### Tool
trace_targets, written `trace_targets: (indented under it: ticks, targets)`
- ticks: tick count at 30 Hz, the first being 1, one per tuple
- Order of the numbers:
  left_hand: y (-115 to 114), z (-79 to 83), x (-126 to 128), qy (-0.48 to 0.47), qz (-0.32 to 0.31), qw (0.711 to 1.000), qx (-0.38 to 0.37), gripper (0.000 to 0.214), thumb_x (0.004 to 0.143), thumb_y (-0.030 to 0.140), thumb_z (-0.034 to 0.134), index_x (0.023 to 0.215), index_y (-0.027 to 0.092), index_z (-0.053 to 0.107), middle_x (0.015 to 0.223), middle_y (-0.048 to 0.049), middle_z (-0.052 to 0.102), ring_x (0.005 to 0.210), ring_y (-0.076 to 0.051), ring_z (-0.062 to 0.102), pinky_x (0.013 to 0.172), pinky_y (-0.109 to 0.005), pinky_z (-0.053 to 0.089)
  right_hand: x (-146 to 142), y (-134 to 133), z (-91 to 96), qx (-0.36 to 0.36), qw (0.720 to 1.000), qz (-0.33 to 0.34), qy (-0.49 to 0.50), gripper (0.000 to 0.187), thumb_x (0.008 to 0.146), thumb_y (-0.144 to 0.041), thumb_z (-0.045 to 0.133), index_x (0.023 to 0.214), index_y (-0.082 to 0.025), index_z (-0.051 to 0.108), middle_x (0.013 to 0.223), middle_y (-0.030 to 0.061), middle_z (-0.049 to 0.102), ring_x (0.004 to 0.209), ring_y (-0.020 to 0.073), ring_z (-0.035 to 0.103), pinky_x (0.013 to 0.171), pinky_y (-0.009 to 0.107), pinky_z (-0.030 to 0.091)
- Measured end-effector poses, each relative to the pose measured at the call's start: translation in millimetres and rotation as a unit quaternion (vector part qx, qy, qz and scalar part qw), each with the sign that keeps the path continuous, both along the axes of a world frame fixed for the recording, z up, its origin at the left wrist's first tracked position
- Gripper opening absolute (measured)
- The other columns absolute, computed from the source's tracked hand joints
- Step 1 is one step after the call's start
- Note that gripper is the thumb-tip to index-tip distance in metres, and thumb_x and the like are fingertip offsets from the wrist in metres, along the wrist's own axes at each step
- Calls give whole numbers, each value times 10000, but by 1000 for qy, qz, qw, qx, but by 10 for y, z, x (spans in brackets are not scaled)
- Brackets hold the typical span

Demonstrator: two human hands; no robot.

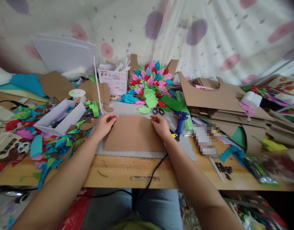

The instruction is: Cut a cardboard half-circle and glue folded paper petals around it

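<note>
A brown cardboard piece (pixel 134 134) with a rounded top lies flat on a grey mat (pixel 137 154) in front of me. My left hand (pixel 105 124) pinches its upper left corner, fingers closed on the edge. My right hand (pixel 160 125) grips the upper right corner the same way. Behind the piece stands a fan of folded pink, blue, red and green paper petals (pixel 151 80).
Scissors (pixel 158 111) and a blue glue gun (pixel 180 122) lie just right of my right hand, its black cord trailing off the table edge. A white box (pixel 59 116) and coloured paper scraps sit at left. Stacked cardboard (pixel 216 99) fills the right.
</note>
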State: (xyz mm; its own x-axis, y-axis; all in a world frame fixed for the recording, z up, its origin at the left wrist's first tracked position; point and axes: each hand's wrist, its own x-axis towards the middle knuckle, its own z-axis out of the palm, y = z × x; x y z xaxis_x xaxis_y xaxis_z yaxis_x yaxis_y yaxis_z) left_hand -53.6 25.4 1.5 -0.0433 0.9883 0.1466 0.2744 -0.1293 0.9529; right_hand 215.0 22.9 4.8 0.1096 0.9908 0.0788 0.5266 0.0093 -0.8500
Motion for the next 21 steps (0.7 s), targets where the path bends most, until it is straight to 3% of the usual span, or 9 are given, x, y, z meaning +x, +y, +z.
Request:
trace_targets:
  ticks: [6,9,12,17,21]
  targets:
    - [-21,22,11,28,-7,999,23,303,704,390,588,905,167,632,929,-57,671,823,-170,599,777,-316,468,-17,-5,15,7,1000,-5,19,307,732,-117,472,1000,-145,618,925,45,689,828,130,631,813,276,469]
    - [-34,36,-6,126,18,991,30,285,755,392,533,897,176,652,873,-58,670,771,-183,592,749,-328,467,-18,-17,72,15,999,-24,30,291,729,-129,476,980,-138,621,923,54,691,826,139,631,811,283,468]
    - [-38,48,-22,250,37,966,60,282,812,357,463,907,193,672,896,-76,668,820,-217,588,807,-372,450,44,-22,143,40,997,-59,16,283,734,-137,477,976,-139,623,931,57,690,846,146,628,822,282,461]
    - [-16,21,-34,311,-29,942,119,287,788,238,501,1020,194,664,1160,-102,622,1138,-266,505,1035,-427,297,199,11,172,49,995,-87,-11,291,738,-128,482,990,-114,628,947,79,691,857,150,631,818,264,454]
    - [6,-21,-87,362,17,929,77,414,783,184,499,1188,224,575,1253,-110,570,1179,-305,484,1084,-530,129,202,16,143,29,996,-75,-48,273,733,-129,480,951,-143,643,929,54,699,844,155,635,810,277,458]
